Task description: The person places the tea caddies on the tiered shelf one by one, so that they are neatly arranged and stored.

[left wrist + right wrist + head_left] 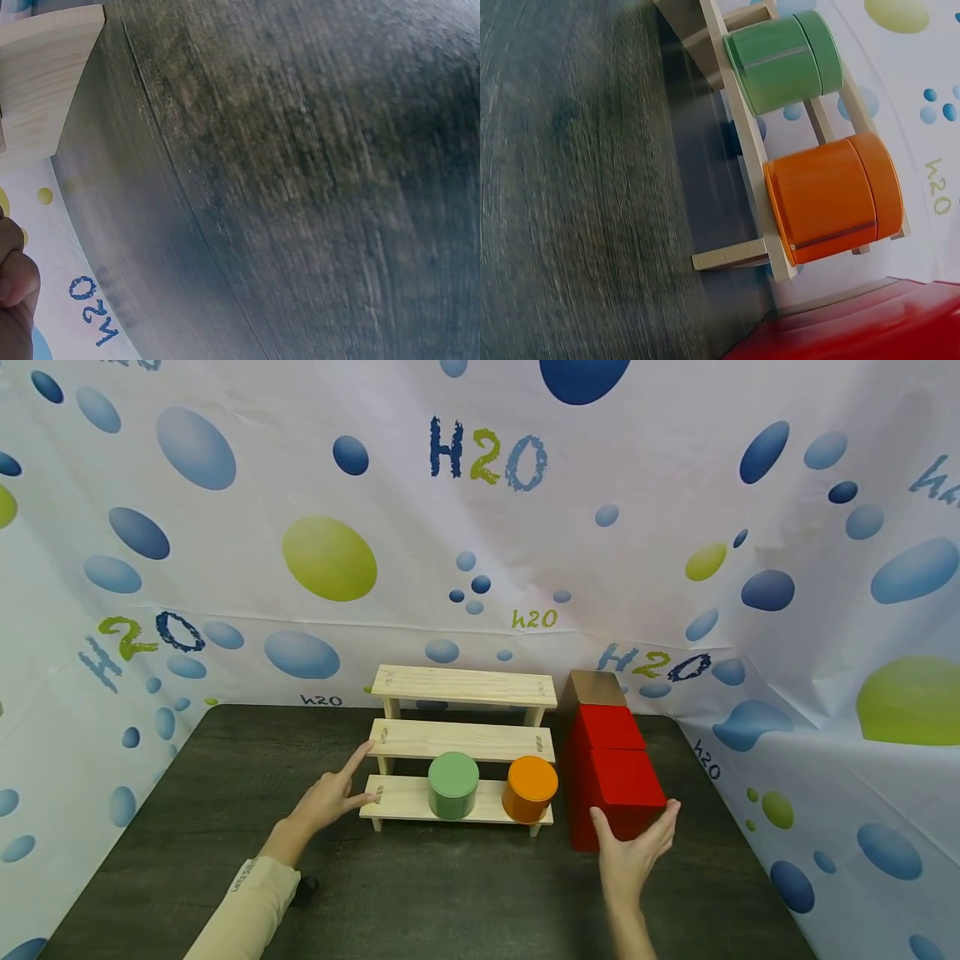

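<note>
A three-tier wooden shelf (461, 739) stands at the back of the dark table. On its lowest tier sit a green lidded canister (453, 789) and, to the right, an orange lidded canister (528, 792). My left hand (324, 800) is at the shelf's left end, index finger stretched to the middle tier and thumb to the lowest. Right of the shelf, my right hand (630, 856) has thumb and fingers spread wide at the near side of the front red box (626, 781). Contact with that box is unclear. In the right wrist view both canisters appear upright on the tier.
Behind the front red box are another red box (609, 727) and a brown box (596, 687), in a row along the shelf's right side. A patterned white curtain (465, 527) hangs behind the table (420, 893). A small dark object (303, 891) lies by the left sleeve.
</note>
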Available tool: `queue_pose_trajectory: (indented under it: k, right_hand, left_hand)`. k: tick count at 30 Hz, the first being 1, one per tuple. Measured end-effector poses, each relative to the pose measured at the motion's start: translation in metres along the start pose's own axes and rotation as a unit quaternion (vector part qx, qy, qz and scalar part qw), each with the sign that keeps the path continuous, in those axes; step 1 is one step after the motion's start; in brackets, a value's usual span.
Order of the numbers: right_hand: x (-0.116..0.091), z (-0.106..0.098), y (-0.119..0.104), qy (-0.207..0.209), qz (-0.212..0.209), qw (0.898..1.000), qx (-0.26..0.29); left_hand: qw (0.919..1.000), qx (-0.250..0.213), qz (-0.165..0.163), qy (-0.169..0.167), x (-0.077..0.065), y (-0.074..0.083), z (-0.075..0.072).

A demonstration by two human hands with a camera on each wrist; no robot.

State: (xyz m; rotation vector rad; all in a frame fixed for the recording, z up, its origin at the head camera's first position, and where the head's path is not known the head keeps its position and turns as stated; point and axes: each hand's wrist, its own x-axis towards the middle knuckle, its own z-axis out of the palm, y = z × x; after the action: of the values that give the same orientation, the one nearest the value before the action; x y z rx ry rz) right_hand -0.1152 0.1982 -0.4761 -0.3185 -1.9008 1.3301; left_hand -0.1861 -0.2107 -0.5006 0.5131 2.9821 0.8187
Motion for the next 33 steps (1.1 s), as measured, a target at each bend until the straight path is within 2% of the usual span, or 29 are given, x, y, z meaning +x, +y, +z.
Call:
queue_pose_trajectory:
  k: [17, 27, 33]
  right_hand:
    - [0.009, -0.001, 0.008, -0.033, 0.085, 0.996, -0.007]
    - [0.012, 0.002, 0.007, -0.051, 0.124, 0.991, 0.006]
    - [0.012, 0.004, 0.007, -0.04, 0.122, 0.992, 0.016]
  left_hand:
    - [0.9998, -0.004, -0.017, -0.008, 0.001, 0.0, 0.0]
    - [0.9999, -0.005, -0.01, -0.003, 0.001, -0.002, 0.001]
    - [1.0, -0.006, -0.006, -0.002, 0.001, -0.002, 0.002]
